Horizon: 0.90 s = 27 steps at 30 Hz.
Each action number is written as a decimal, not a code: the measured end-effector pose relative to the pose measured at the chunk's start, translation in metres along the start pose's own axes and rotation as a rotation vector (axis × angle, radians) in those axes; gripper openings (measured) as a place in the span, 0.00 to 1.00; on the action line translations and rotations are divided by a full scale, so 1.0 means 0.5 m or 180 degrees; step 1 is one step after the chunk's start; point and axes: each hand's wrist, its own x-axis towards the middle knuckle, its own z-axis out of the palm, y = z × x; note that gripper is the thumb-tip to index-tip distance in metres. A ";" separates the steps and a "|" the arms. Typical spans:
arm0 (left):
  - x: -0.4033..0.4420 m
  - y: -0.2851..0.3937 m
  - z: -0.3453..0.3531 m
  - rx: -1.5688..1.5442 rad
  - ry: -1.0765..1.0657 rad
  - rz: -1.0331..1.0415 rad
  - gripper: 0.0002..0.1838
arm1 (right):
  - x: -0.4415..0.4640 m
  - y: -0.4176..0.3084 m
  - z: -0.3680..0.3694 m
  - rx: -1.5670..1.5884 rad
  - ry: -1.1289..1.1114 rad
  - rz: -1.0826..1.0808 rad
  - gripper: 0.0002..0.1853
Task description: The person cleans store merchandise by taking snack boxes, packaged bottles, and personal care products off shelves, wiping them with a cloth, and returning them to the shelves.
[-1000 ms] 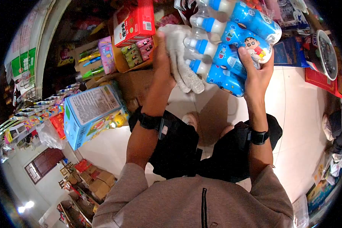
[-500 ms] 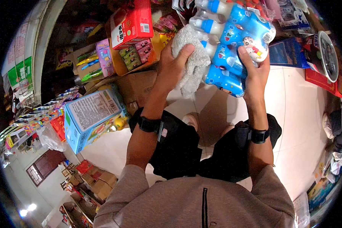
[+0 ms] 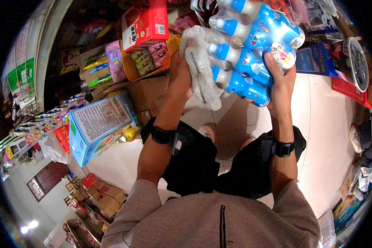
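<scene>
Now your left hand (image 3: pixel 179 76) has drawn the white cloth (image 3: pixel 199 72) back off the blue bottle pack (image 3: pixel 253 63), pinching it with fingers mostly hidden, so the bottle tops (image 3: pixel 224 52) show again, uncovered for the work in hand. Your right hand (image 3: pixel 282 84) clasps the pack's right side, thumb across the front, holding it up above the tiled floor (image 3: pixel 320 109).
</scene>
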 end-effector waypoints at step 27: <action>0.023 -0.016 -0.059 -0.0488 -0.0528 0.0093 0.26 | -0.014 -0.012 -0.006 -0.0253 -0.0495 0.0415 0.29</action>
